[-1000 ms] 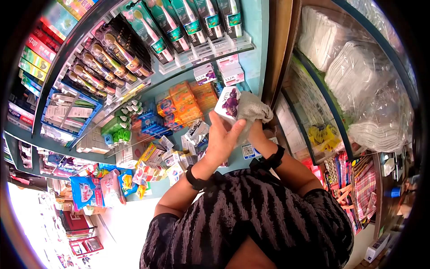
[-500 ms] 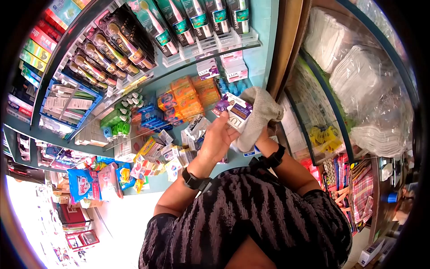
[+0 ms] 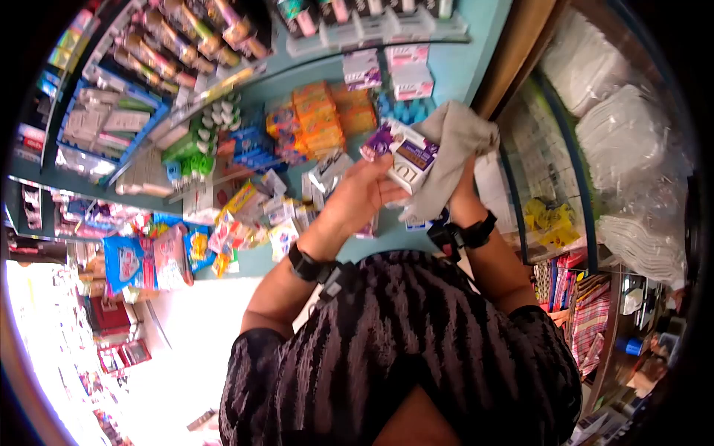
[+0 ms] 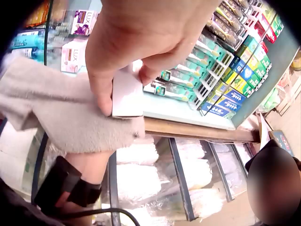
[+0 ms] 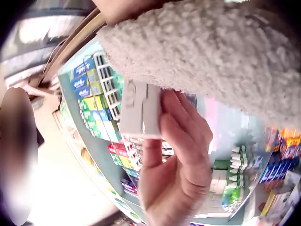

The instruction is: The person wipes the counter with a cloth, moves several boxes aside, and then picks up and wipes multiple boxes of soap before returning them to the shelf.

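Observation:
My left hand point(image 3: 361, 192) pinches a white and purple LUX soap box point(image 3: 407, 157) between thumb and fingers, its printed face turned up. In the left wrist view, the box's plain white end point(image 4: 127, 96) shows between the fingertips. A grey terry cloth point(image 3: 450, 145) lies right against the box's right side. My right hand point(image 3: 465, 195) holds this cloth from below, and its folds hide most of the fingers. From the right wrist, the cloth point(image 5: 211, 52) fills the top of the view, with the left hand point(image 5: 181, 160) and box under it.
Pink and purple LUX boxes point(image 3: 410, 80) and orange packs point(image 3: 316, 119) stand on the shelf ahead. Toothbrush packs point(image 3: 201, 30) hang above the glass edge. Small loose boxes point(image 3: 279, 212) crowd the counter at left. A glass case with wrapped white cloths point(image 3: 621, 130) rises at right.
The soap box has turned in my left hand from its purple flower side to its lettered face. The bunched cloth has spread out along the box. The head view has tilted down.

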`<state>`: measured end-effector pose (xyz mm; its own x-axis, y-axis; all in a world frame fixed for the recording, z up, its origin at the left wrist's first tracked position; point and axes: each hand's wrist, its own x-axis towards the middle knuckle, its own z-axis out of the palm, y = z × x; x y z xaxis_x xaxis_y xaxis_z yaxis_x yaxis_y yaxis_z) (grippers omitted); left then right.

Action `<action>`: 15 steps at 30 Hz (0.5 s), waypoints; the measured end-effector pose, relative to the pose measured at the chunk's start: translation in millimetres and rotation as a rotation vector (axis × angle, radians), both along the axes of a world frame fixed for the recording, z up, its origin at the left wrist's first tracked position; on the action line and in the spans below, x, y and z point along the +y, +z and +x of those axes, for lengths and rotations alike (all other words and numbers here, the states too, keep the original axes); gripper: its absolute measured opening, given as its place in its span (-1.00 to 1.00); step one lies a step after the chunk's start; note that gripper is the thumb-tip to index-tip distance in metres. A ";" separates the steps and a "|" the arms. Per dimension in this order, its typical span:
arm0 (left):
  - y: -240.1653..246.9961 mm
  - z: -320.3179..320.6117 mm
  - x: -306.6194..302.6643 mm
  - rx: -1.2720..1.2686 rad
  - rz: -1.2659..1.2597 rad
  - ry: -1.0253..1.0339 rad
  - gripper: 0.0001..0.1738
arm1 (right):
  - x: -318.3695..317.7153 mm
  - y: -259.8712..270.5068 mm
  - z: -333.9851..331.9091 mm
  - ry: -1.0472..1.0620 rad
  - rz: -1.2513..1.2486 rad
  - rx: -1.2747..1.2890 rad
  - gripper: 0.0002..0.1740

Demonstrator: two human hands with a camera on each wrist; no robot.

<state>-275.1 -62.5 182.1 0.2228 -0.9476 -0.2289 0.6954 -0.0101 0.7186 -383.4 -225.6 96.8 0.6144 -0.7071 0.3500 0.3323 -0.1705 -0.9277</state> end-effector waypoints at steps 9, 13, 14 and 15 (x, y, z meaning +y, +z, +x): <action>-51.8 55.8 61.6 -0.354 0.305 0.191 -0.57 | 25.0 74.9 16.8 -0.623 -1.046 0.026 -0.58; -153.0 80.1 94.6 -0.493 0.643 0.182 -0.57 | 39.5 112.9 -23.1 -0.136 -1.081 0.640 -0.59; -172.2 82.8 99.3 -0.517 0.714 0.167 -0.57 | 27.0 80.7 -29.4 -0.184 -1.150 0.595 -0.59; -191.8 85.1 102.7 -0.542 0.718 0.164 -0.56 | 27.5 79.8 -30.2 -0.201 -1.117 0.581 -0.60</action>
